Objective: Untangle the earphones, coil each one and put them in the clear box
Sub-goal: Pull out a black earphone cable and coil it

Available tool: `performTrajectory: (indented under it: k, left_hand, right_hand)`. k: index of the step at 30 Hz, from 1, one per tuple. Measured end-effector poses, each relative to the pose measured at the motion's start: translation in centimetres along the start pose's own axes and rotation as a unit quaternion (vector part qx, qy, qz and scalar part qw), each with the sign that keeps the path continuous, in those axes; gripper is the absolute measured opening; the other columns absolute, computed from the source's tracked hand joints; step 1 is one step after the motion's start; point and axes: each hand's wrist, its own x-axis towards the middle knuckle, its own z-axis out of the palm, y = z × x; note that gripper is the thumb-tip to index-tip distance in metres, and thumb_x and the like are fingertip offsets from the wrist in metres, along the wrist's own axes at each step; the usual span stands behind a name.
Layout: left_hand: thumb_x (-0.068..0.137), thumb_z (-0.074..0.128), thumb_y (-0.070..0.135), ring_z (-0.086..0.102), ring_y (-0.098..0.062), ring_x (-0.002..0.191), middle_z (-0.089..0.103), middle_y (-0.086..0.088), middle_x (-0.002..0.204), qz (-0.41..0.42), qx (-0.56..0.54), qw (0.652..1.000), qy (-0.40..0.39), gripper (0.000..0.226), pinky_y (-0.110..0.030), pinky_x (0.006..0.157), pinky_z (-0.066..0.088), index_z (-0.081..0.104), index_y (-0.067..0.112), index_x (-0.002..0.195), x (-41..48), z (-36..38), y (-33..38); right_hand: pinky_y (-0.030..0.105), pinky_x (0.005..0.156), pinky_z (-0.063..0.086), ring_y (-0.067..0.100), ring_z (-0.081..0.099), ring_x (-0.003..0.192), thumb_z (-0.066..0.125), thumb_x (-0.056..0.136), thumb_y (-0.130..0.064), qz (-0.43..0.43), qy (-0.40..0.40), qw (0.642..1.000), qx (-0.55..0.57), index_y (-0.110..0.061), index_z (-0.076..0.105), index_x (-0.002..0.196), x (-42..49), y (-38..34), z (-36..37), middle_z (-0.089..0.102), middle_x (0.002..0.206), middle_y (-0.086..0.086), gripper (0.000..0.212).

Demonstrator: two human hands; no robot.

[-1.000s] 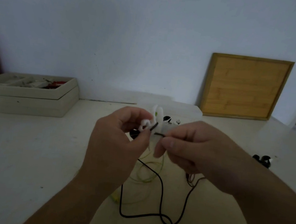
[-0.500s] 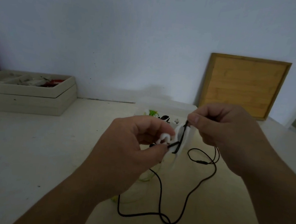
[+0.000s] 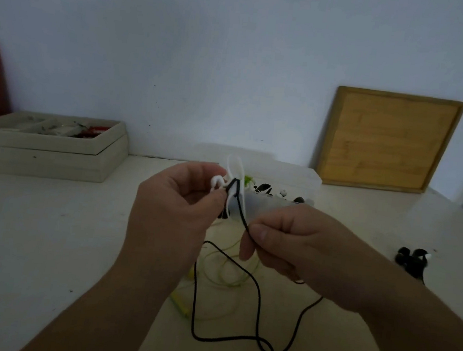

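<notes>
Earphones in white (image 3: pixel 235 167) sit bundled in my left hand (image 3: pixel 169 214), raised above the worktop (image 3: pixel 46 241) and in front of the clear box (image 3: pixel 307 180). A white loop stands up past the fingertips, and thumb and forefinger are pinched on the bundle. A black cable (image 3: pixel 240 206) is wound round that bundle. From there it runs taut, down and to the right, into my right hand (image 3: pixel 297 245), which pinches it between thumb and curled fingers. Below the hands the black cable hangs to the worktop, crosses over itself in a loose loop near the bottom edge of the view and runs out of frame.

Under that slack lie the green earphones (image 3: pixel 180 305), their thin cable spread in loose rings on the worktop. The clear box stands just behind the hands, near the wall; I can make out small green, black and white pieces inside, too small to tell apart.

A black set of earphones (image 3: pixel 411 260) lies on the worktop well to the right. A framed wooden board (image 3: pixel 388 140) leans on the wall at the back right. A pale lidless box (image 3: pixel 55 159) with small items in it stands at the back left.
</notes>
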Motion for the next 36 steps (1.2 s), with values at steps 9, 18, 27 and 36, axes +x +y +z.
performTrajectory:
  k: [9, 18, 27, 36]
  left_hand:
    - [0.081, 0.073, 0.004, 0.067, 0.004, 0.079, 0.071, 0.017, 0.078, 0.112, 0.216, 0.966, -0.087, 0.022, -0.005, 0.069, 0.048, 0.074, 0.025, 0.09, -0.7, 0.2, 0.2]
    - [0.081, 0.074, 0.004, 0.066, 0.002, 0.081, 0.07, 0.018, 0.078, 0.158, 0.236, 0.939, -0.194, 0.023, -0.005, 0.073, 0.047, 0.073, 0.026, 0.088, -1.1, 0.3, 0.7]
    - [0.083, 0.065, -0.009, 0.071, -0.021, 0.071, 0.075, -0.011, 0.081, 0.017, -0.046, 0.976, -0.212, 0.018, -0.024, 0.067, 0.057, 0.073, 0.007, 0.089, -0.8, 0.1, 1.1]
    - [0.083, 0.069, 0.001, 0.072, -0.025, 0.087, 0.076, -0.011, 0.092, -0.075, -0.143, 0.986, 0.029, 0.018, -0.038, 0.082, 0.054, 0.075, 0.017, 0.085, 0.4, 0.1, -0.6]
  right_hand:
    - [0.027, 0.045, 0.03, 0.014, 0.034, 0.047, 0.059, 0.083, -0.032, -0.052, 0.122, 0.991, 0.019, -0.018, 0.075, 0.077, -1.3, -0.8, -2.4, 0.045, 0.05, -0.003, 0.022]
    - [0.019, 0.041, 0.034, 0.015, 0.037, 0.042, 0.067, 0.079, -0.042, -0.063, 0.254, 0.961, -0.084, -0.023, 0.073, 0.07, -1.5, -0.9, -3.0, 0.048, 0.045, -0.004, 0.022]
    - [0.028, 0.048, 0.031, 0.014, 0.035, 0.047, 0.057, 0.092, -0.04, 0.026, 0.164, 0.986, -0.006, -0.015, 0.072, 0.076, -0.5, 0.0, -2.4, 0.045, 0.053, 0.0, 0.034]
    - [0.018, 0.043, 0.029, 0.007, 0.035, 0.046, 0.04, 0.104, -0.022, 0.026, 0.047, 0.997, 0.049, -0.012, 0.065, 0.078, 0.6, 0.0, 1.9, 0.045, 0.052, -0.007, 0.038]
